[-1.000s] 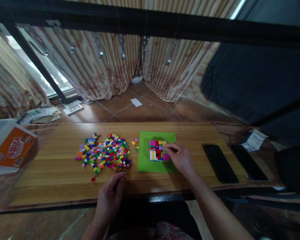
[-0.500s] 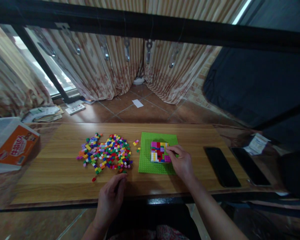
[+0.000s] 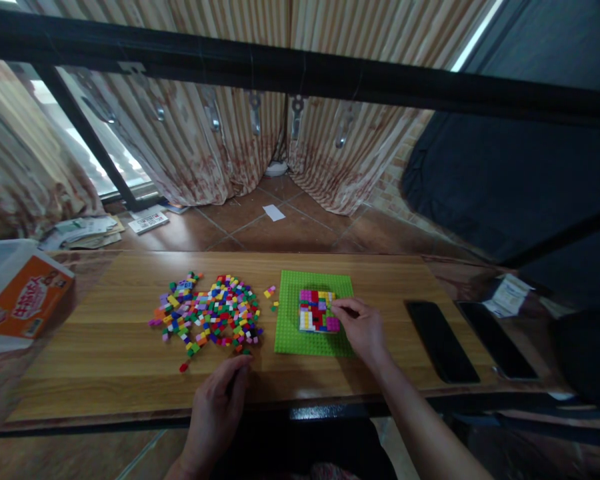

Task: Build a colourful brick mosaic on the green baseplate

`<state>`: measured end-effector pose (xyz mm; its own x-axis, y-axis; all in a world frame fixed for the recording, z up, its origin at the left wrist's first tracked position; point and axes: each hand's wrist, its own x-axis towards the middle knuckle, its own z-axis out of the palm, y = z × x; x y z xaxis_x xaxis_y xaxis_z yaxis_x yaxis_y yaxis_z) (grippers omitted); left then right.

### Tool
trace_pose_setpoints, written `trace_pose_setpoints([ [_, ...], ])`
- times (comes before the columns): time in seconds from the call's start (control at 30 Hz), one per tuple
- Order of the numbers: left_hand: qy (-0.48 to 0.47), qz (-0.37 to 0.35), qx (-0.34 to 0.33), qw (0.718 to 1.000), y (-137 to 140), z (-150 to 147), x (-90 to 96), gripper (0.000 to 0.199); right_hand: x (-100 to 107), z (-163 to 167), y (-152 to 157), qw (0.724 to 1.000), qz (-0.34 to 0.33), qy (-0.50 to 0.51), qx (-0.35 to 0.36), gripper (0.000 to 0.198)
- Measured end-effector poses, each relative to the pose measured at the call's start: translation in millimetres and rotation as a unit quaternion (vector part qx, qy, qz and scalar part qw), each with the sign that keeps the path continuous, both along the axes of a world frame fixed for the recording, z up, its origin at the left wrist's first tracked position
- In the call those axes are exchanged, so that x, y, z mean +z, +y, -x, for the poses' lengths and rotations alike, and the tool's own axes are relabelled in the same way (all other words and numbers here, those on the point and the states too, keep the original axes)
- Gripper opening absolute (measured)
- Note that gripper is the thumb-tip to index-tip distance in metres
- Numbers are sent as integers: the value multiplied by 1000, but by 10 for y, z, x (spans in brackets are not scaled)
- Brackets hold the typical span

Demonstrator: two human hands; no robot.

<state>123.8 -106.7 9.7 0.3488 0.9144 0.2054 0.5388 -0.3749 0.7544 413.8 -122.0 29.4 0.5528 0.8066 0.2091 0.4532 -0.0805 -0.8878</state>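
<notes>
Striped pale curtains [image 3: 240, 153] hang at twelve o'clock, beyond a brown wood-grain counter [image 3: 130, 380]. Fingers of the right hand [image 3: 364, 333] are pinched nearly together at the three o'clock edge of a flat, multicoloured block of small plastic bricks [image 3: 317, 312]; whether they grip a brick, I cannot tell. That block sits near the middle of a square, studded green baseplate [image 3: 287, 337]. Toward eight o'clock of the baseplate, the left hand [image 3: 217, 403] has its fingers curled in toward the thumb, their contents hidden. Loose, bright plastic bricks [image 3: 225, 310] spread at nine o'clock, with a clear plastic box with an orange label [image 3: 33, 297] farther out. Two black, flat rectangular phones [image 3: 443, 341] lie toward three o'clock.
</notes>
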Motion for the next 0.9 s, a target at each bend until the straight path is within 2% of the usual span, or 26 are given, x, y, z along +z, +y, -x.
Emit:
trace_pose_setpoints([
  [0.2,-4,-2,0,1000,3,-7,-18,24,62,-108,30,998,41,-4,49,15],
  [0.57,-3,-5,0,1000,-3,0,-32,24,16,-122,56,997,24,31,59,10],
  [0.63,-2,-7,-1,1000,-3,-7,-20,24,-1,-123,47,996,8,71,45,11],
  [0.8,4,-23,-6,1000,-2,-13,18,24,-84,-94,26,976,-16,207,-65,29],
  [0.9,5,-24,-9,1000,-1,-13,24,23,-123,-36,42,968,3,245,-62,37],
])
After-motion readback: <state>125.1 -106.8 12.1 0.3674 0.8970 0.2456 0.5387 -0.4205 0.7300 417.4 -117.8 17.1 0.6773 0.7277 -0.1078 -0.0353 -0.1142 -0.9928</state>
